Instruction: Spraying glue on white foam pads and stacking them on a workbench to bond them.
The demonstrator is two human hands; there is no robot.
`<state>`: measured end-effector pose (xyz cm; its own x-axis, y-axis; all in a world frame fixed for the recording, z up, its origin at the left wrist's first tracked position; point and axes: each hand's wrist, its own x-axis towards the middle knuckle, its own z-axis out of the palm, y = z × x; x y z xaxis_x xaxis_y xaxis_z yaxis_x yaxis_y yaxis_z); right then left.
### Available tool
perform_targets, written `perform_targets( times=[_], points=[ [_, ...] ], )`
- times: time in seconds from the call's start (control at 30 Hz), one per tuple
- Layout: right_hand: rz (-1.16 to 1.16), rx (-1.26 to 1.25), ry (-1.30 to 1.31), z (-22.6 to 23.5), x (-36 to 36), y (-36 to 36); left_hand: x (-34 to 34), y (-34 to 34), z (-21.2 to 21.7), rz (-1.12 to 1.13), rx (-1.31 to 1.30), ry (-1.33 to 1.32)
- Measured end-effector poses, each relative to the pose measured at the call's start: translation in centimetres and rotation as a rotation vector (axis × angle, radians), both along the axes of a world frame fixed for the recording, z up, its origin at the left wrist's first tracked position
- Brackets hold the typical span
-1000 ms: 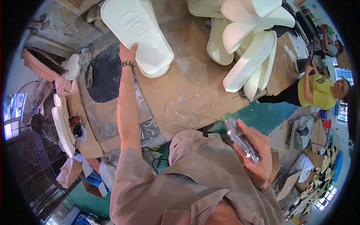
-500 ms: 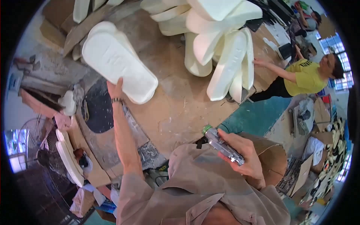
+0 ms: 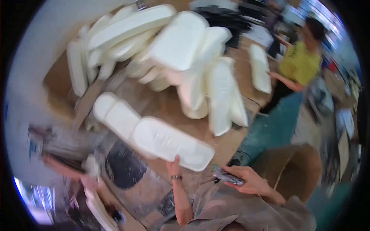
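A long white foam pad (image 3: 173,142) with rounded ends and faint raised marks is in my left hand (image 3: 174,169), the thumb lying over its near edge. Beneath its far end, another white pad (image 3: 119,117) reaches back to the left on the table. My right hand (image 3: 250,181) is closed around a silver metal hand tool (image 3: 230,177) with a green tip; blur hides its exact kind. The tool is beside the near right end of the held pad, apart from it.
Piled white pads (image 3: 179,42) spread over the far part of the brown tabletop (image 3: 163,104). At the right, a person in a yellow top (image 3: 304,63) holds a single pad (image 3: 260,69). A brown cardboard drum (image 3: 295,169) stands beside my right arm. A black patch (image 3: 125,163) lies left.
My left hand has drawn the upper pad nearer and rightward, uncovering more of the lower pad. The view has shifted. The other person now holds a pad away from the pile.
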<state>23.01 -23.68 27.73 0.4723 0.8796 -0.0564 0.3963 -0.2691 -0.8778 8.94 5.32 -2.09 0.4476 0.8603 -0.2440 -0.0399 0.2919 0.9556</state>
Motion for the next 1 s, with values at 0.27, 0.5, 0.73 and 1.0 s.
perform_targets(
  times=[0.27, 0.5, 0.73, 1.0],
  points=[
    [0.019, 0.123, -0.017, -1.5, 0.0, -1.0, -2.8, 5.4, -5.3, -0.242, -0.255, 0.083],
    [-0.047, 0.093, 0.051, -1.6, 0.2, -3.2, 3.4, 3.6, 2.5, -0.231, 0.461, 0.618],
    [-0.137, 0.017, 0.090, -3.8, -1.1, -4.0, 3.7, -1.5, 1.2, -0.064, 0.022, 0.074],
    [-0.081, -0.010, 0.054, -3.1, 0.1, -3.4, 3.7, -1.1, 9.1, 0.036, -0.299, -0.332]
  ],
)
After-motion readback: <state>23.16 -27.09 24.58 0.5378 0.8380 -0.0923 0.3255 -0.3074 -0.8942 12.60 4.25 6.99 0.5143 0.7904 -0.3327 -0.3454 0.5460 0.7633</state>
